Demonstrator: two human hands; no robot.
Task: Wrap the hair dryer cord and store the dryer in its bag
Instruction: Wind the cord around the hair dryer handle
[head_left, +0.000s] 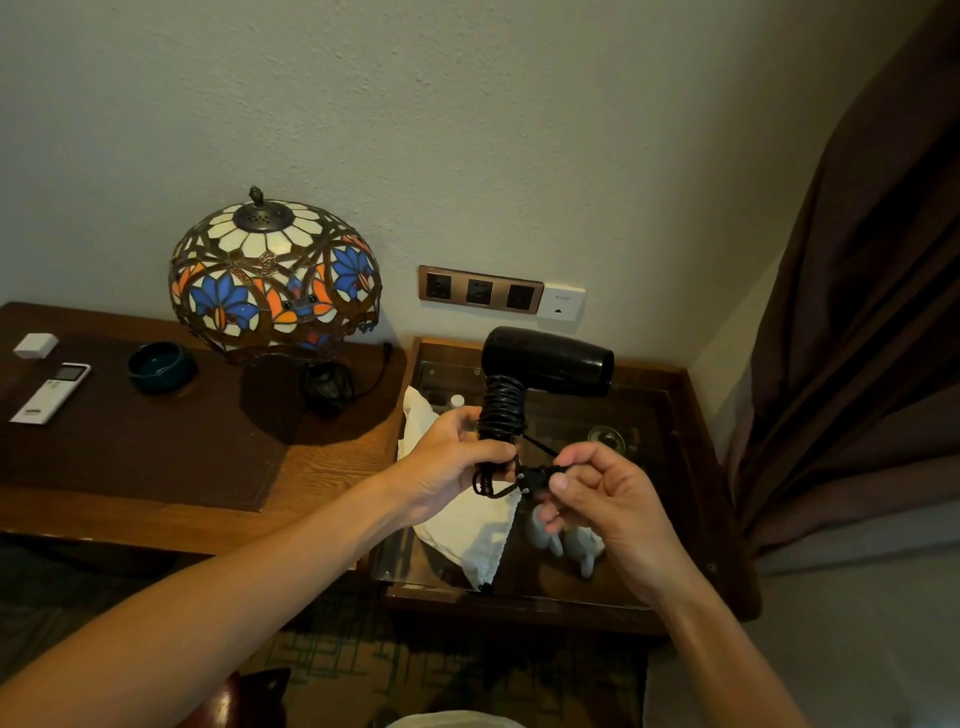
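Left hand (452, 457) gripping black hair dryer (545, 366) by handle, cord (503, 410) coiled round it. Right hand (597, 493) pinching plug (535, 479) at 3 o'clock of handle. White bag (467, 525) lying on glass tabletop (660, 467) beneath hands.

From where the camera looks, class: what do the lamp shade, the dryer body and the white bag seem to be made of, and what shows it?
Lamp shade: looks like stained glass, coloured panes set in dark metal seams.
Dryer body: probably glossy black plastic, with a soft highlight along the barrel.
White bag: seems to be matte woven cloth, given its limp folds and creases.
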